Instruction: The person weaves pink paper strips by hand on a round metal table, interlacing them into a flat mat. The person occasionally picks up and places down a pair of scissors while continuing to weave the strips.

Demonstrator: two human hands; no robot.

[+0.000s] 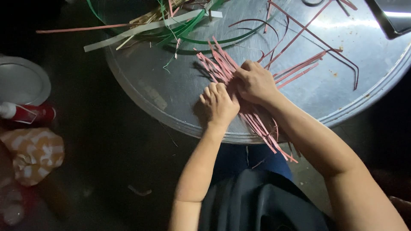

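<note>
Both hands pressed down on a bundle of thin pink flat strips (222,70) lying on the round grey metal tray (171,92). The left hand (219,105) was curled, the right hand (255,82) apparently pinching strips; green strips (188,30) lay beyond.

Both forearms extend forward and converge at mid-frame. The left hand (219,104) lies palm down, fingers curled under, knuckles uppermost. The right hand (255,82) sits just beside and slightly ahead of it, fingers bent and pressing downward. The two hands touch at the thumb side. Both forearms are bare.
</note>
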